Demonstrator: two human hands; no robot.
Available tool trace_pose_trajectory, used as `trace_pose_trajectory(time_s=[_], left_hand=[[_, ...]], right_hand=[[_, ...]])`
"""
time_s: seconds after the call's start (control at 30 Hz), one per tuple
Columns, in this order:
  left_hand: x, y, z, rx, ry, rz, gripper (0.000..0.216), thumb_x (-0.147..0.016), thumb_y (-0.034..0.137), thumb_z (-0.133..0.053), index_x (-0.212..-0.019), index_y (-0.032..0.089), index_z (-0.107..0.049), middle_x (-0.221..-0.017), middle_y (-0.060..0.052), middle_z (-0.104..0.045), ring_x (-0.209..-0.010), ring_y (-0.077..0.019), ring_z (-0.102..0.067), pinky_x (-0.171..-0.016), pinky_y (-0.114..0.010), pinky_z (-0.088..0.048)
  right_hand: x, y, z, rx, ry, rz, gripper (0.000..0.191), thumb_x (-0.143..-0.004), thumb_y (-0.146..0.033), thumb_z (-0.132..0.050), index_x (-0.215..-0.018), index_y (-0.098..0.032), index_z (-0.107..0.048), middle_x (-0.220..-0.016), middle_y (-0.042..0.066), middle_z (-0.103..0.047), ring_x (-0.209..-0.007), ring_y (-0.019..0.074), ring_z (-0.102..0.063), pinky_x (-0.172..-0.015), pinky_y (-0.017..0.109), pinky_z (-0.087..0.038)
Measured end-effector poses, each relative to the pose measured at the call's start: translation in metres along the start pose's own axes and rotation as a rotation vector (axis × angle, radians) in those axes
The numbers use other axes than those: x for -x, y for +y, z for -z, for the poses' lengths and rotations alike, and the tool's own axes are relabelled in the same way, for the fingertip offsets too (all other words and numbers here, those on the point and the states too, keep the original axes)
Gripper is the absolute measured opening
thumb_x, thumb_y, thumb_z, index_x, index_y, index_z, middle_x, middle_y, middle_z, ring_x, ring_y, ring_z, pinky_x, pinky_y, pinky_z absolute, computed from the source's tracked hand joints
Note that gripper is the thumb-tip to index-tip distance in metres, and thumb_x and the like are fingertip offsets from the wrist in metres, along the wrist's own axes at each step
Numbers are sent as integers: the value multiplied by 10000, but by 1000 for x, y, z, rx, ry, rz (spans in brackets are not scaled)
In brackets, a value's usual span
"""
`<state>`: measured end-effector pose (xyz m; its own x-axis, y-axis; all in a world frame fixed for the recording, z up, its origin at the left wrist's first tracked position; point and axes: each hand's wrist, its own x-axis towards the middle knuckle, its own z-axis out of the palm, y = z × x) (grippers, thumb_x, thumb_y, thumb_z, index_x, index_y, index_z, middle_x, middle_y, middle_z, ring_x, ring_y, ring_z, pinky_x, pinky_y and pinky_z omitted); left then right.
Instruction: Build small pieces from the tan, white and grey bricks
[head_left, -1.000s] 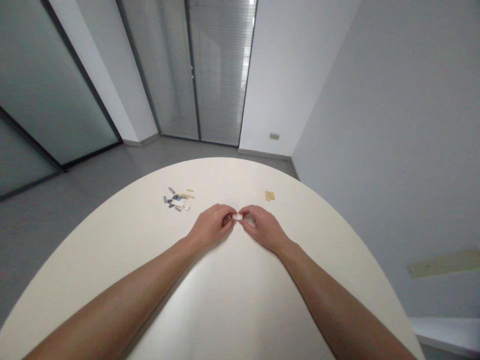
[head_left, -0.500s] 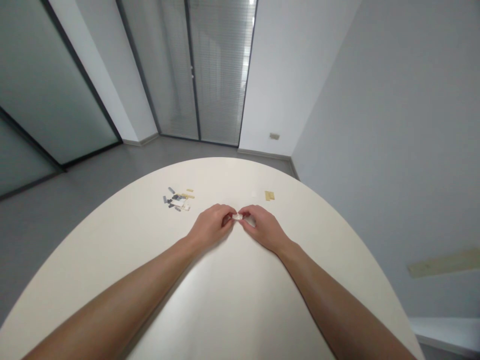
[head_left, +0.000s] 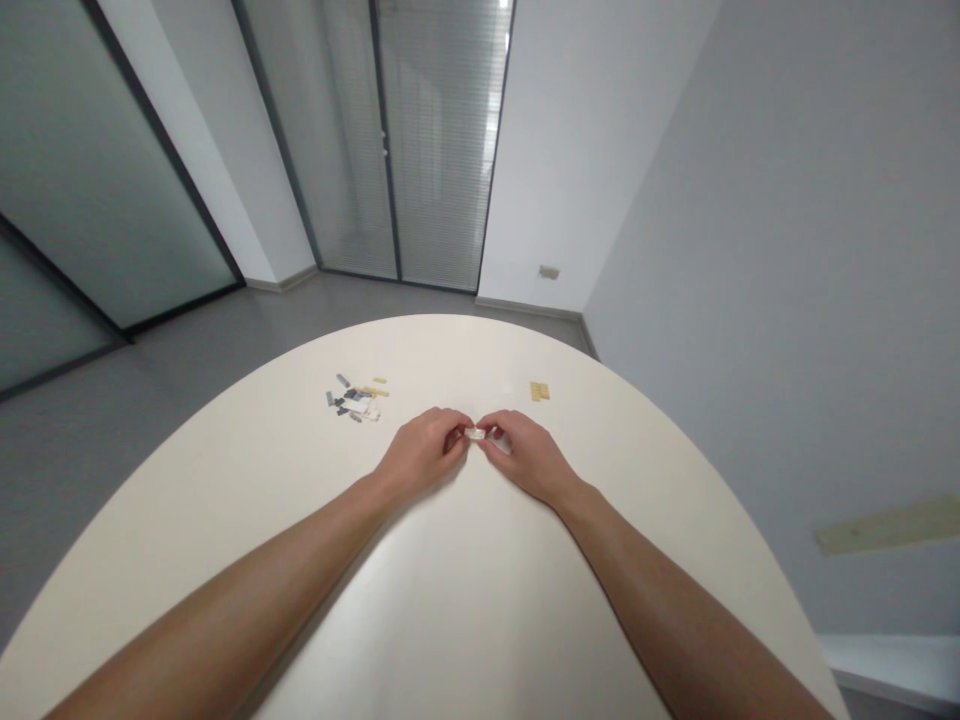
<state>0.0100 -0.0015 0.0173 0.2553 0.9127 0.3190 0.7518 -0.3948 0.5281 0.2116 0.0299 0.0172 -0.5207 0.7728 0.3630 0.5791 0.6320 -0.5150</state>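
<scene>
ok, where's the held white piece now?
In the head view, the white piece is near centre, between the fingertips of the left hand and right hand, with yellow pieces beyond it to the right.

Left hand [head_left: 426, 450] and right hand [head_left: 531, 455] face inward, tips nearly meeting, both pinching. Fingers [head_left: 452, 415] curled, thumbs [head_left: 454, 458] nearer the body. Bare forearms [head_left: 292, 545] spread back from the hands.
</scene>
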Motion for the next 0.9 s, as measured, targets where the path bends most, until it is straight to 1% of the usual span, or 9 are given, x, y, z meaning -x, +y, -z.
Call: trace_pose_trajectory(time_s=[0.3,0.47,0.67,0.9], left_hand=[[0,1,1,-9,-8,5,200,-902,205,-536,-1045,225,-674,-946,-28,-706,-855,-187,-633,-753,-300,-469],[0,1,1,-18,-1,12,190,-909,215,-533,-1051,224,-659,-922,-21,-699,-827,-182,-627,-727,-299,-456],[0,-1,0,-41,-2,0,156,-917,235,-525,-996,218,-660,-886,-23,-687,-811,-184,-618,-710,-302,-447],[0,0,0,-48,-9,4,156,-924,244,-515,-968,218,-662,-882,-28,-684,-797,-183,-610,-704,-304,-443]], right_hand=[[0,-1,1,-5,-5,7,125,-897,-193,-637,-1020,-205,-648,-949,35,-699,-879,178,-638,-809,314,-486],[0,0,1,0,3,14,140,-892,-186,-643,-1028,-218,-647,-939,27,-700,-877,173,-641,-805,306,-480],[0,-3,3,20,-3,2,66,-898,-199,-641,-962,-211,-646,-902,25,-693,-850,172,-627,-774,298,-467],[0,-4,3,9,-6,3,55,-904,-190,-624,-947,-215,-648,-899,25,-691,-842,172,-620,-759,298,-459]])
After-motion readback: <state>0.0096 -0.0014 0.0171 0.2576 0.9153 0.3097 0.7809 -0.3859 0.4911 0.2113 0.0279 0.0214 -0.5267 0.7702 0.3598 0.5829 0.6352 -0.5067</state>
